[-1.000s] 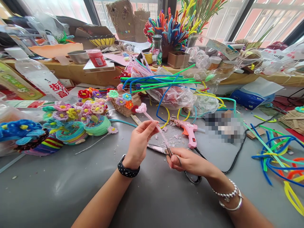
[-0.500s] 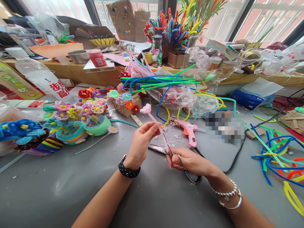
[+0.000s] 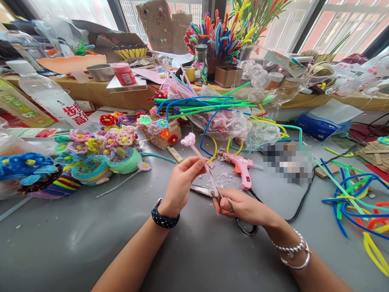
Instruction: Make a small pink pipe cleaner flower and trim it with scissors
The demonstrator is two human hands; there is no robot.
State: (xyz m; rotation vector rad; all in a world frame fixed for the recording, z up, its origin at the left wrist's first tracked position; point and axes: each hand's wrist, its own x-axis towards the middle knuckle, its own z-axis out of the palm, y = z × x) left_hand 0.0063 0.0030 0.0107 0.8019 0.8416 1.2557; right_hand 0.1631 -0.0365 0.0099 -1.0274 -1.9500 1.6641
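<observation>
Between thumb and fingers, my left hand pinches the stem of a pale pink pipe cleaner flower, its fluffy head pointing up and away from me. My right hand is closed around a pair of scissors, whose blades lie along the lower part of the pink stem. Beneath the hands, a flat metal blade-like tool rests on the grey table, among scattered pink fluff. A pink glue gun lies just beyond my right hand.
Finished pipe cleaner flowers on round bases stand at left, near a small woven basket. Behind, green and blue pipe cleaners lie on plastic bags. Loose coloured pipe cleaners spread at right. A black cable crosses the table.
The pink flower and my left hand have shifted very slightly to the right. My right hand stays in nearly the same place with the scissors at the stem.
</observation>
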